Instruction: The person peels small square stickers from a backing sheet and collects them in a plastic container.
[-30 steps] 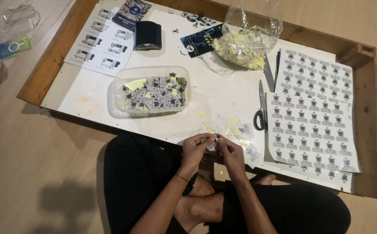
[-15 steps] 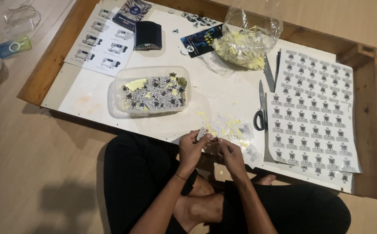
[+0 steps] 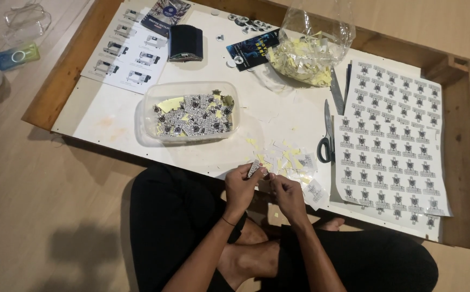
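Both hands sit right at the near edge of the worktop [image 3: 110, 116], over the person's crossed legs. Left hand [image 3: 241, 186] is pinching a small printed sticker [image 3: 254, 168] between thumb and fingertips, tilted up a bit. Right hand [image 3: 287, 193] is curled up close beside it, fingertips almost meeting the left ones, but honestly I can't tell if it's gripping anything or just touching the sticker's backing, too small to see.

Just past the hands there's a loose scatter of yellow and white paper scraps [image 3: 283, 159] lying on the worktop, with a couple of cut stickers mixed in. Right of that scatter lie scissors [image 3: 327, 135] with dark handles, blades pointing away from the person. Further right of the scissors, big sheets of uncut stickers [image 3: 389, 157] overlap each other in rows.

Left of the scraps and a bit further out stands a clear plastic tub [image 3: 191, 111] full of cut black-and-white stickers plus some yellow backing bits. Beyond the scraps, at the far side, a clear plastic bag [image 3: 313, 46] is stuffed with yellow peelings. Left of that bag lies a small black ribbed thing [image 3: 185, 42], then a printed leaflet [image 3: 129, 51] with machine pictures on it.
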